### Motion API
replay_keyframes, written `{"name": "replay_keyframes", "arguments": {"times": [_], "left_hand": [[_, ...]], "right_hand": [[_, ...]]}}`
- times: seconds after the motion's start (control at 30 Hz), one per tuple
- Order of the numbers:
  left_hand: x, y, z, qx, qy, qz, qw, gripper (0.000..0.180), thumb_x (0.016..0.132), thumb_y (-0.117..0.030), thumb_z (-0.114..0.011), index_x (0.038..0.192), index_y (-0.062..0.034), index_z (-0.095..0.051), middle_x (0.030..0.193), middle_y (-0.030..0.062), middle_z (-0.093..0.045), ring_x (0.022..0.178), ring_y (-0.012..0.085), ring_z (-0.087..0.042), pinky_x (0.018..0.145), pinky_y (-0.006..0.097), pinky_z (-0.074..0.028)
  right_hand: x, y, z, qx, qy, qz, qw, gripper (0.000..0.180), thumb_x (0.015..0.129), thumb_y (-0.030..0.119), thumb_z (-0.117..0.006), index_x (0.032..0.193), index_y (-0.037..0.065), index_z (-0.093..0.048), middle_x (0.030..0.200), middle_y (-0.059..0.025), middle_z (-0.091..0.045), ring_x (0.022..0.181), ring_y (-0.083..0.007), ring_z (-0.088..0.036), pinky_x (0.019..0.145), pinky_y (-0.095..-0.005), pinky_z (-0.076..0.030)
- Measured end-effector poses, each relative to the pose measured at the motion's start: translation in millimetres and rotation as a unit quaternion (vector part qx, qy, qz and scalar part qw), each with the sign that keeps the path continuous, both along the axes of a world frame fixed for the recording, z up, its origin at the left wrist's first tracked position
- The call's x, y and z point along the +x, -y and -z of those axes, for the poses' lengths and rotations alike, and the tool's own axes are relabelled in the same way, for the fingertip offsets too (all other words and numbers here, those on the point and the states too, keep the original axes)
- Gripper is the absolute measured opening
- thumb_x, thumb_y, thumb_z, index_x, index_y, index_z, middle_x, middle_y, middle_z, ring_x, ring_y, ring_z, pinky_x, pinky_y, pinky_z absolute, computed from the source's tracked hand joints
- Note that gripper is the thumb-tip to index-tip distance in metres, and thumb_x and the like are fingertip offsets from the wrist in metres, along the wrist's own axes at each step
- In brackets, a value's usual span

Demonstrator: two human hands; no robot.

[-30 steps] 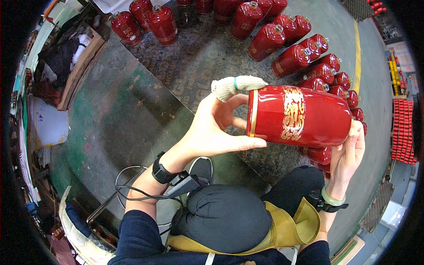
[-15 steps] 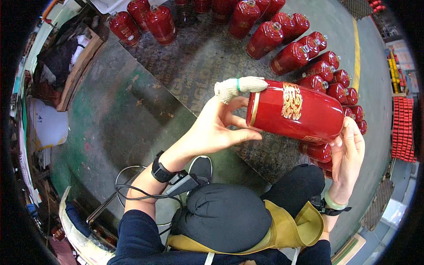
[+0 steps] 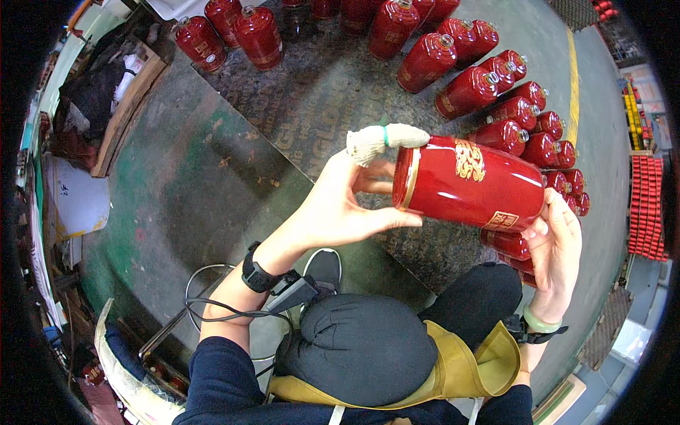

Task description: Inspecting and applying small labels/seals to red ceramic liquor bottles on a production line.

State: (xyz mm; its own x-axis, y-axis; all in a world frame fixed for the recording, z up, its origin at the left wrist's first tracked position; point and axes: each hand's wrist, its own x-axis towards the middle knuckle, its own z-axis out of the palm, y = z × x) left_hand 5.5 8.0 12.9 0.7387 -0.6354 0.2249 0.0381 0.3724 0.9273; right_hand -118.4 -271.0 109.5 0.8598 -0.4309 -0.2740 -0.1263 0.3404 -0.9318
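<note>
The red glazed jar (image 3: 471, 185) lies sideways in the air above the person's knees, held at both ends. It looks heavy, smooth, slippery and breakable. The left hand (image 3: 347, 205) closes on its rim, one finger covered with a white cot (image 3: 386, 138); the right hand (image 3: 556, 237) cups the other end. Many similar red jars (image 3: 496, 85) stand on the floor (image 3: 177, 184).

A gold emblem (image 3: 469, 160) and a square gold label (image 3: 501, 221) sit on the held red jar (image 3: 467, 185). A flat white box (image 3: 76, 200) lies at the floor's left edge. Small gold labels mark the standing red bottles (image 3: 489, 92).
</note>
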Motion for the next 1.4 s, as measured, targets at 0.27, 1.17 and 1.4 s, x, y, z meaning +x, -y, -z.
{"name": "replay_keyframes", "arguments": {"times": [0.27, 1.17, 1.4], "left_hand": [[-9, 3, 3, -0.039, -0.013, -0.014, 0.999, 0.079, 0.071, 0.000, -0.089, 0.139, -0.0104, -0.050, 0.142, 0.0072, -0.052, 0.132, 0.0240, -0.052, 0.097, 0.041, -0.058], [-15, 4, -5, -0.061, 0.026, -0.073, 0.995, 0.074, 0.073, 0.003, -0.087, 0.137, -0.0042, -0.049, 0.138, 0.0104, -0.049, 0.129, 0.0237, -0.053, 0.098, 0.040, -0.059], [-16, 4, -7, -0.049, 0.013, -0.076, 0.996, 0.074, 0.073, 0.001, -0.087, 0.137, -0.0031, -0.049, 0.137, 0.0107, -0.050, 0.128, 0.0232, -0.054, 0.098, 0.040, -0.059]], "right_hand": [[4, 24, -13, -0.104, -0.052, -0.050, 0.992, 0.021, 0.107, 0.023, -0.051, 0.117, 0.005, -0.058, 0.087, -0.0088, -0.070, 0.051, -0.0099, -0.056, 0.048, -0.0216, -0.043], [63, -109, -9, -0.668, 0.269, -0.165, 0.674, 0.028, 0.066, 0.001, -0.083, 0.092, 0.001, -0.073, 0.088, -0.0075, -0.056, 0.074, -0.0244, -0.062, 0.063, -0.0344, -0.052], [62, -109, -10, -0.667, 0.265, -0.168, 0.676, 0.027, 0.067, 0.000, -0.083, 0.092, -0.001, -0.072, 0.086, -0.0082, -0.056, 0.074, -0.0244, -0.061, 0.063, -0.0346, -0.052]]}}
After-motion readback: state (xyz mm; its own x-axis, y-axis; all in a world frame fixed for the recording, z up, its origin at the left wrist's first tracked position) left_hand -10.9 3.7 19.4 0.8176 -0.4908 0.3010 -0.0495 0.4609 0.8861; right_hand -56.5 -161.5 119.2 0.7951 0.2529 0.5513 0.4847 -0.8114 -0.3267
